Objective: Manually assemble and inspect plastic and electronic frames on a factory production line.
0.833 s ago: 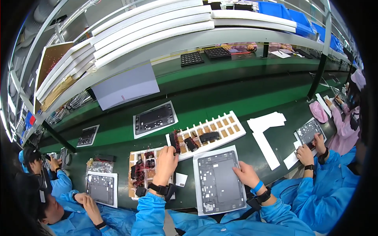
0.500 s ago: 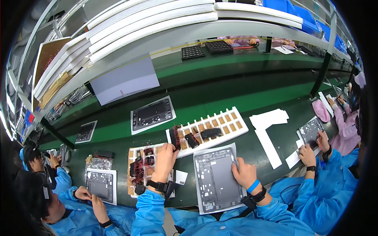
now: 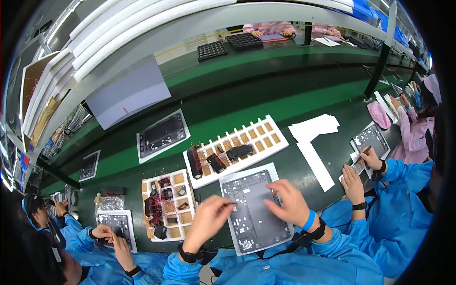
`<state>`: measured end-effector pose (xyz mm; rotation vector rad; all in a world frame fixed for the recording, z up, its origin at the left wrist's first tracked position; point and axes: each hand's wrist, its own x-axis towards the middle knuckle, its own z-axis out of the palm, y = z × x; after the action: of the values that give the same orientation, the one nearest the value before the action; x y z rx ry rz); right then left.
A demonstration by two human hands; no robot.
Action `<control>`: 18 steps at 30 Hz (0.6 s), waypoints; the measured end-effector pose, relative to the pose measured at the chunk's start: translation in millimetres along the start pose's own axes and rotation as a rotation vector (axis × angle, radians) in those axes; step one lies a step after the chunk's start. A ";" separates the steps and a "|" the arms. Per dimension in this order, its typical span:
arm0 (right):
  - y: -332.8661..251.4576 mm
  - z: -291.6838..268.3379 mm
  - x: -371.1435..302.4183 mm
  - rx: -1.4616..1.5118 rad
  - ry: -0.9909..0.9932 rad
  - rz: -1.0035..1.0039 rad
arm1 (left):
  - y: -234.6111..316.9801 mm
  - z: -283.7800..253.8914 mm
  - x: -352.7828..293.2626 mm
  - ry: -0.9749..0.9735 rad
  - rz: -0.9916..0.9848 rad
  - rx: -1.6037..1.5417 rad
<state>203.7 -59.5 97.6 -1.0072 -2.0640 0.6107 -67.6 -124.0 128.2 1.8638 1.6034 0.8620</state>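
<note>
In front of me a dark tablet housing (image 3: 259,209) lies on a white sheet, with small white labels along its left side. My left hand (image 3: 209,221) hovers at the housing's left edge. Its thumb and fingers are pinched together, and a tiny dark thing seems to show at their tips, too small to name. Over the right part of the housing is my right hand (image 3: 289,205), its fingers spread and nothing held. Left of my left hand stands a white foam tray (image 3: 191,190) with small black parts and dark red wires.
A longer foam tray (image 3: 280,144) with black parts lies behind the housing. White paper strips (image 3: 316,164) are to its right. Another housing (image 3: 164,135) rests farther back left. Co-workers' hands (image 3: 352,183) work at both sides. A shelf beam (image 3: 266,12) crosses above.
My left hand has come from the foam tray rightward to the housing's left edge. My right hand has left the housing's right edge and spread its fingers above it. The view has shifted slightly.
</note>
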 end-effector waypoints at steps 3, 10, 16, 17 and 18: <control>-22.1 12.2 8.6 0.039 -0.131 -0.179 | -6.9 33.2 -5.2 -0.101 -0.084 -0.156; 13.4 47.0 24.2 0.036 -0.183 -0.252 | -26.8 56.7 5.4 0.099 -0.081 -0.226; 44.7 67.5 73.8 -0.094 -0.168 -0.356 | -63.8 65.4 35.9 0.313 0.053 0.178; 51.7 74.4 77.0 -0.122 -0.199 -0.396 | -68.4 68.6 37.8 0.318 0.063 0.215; 57.0 79.2 78.5 -0.150 -0.230 -0.434 | -70.9 71.3 38.7 0.323 0.073 0.252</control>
<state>134.8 30.0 43.3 -0.5540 -2.4623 0.3610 -56.3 -73.9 33.5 2.0454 1.9237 1.0797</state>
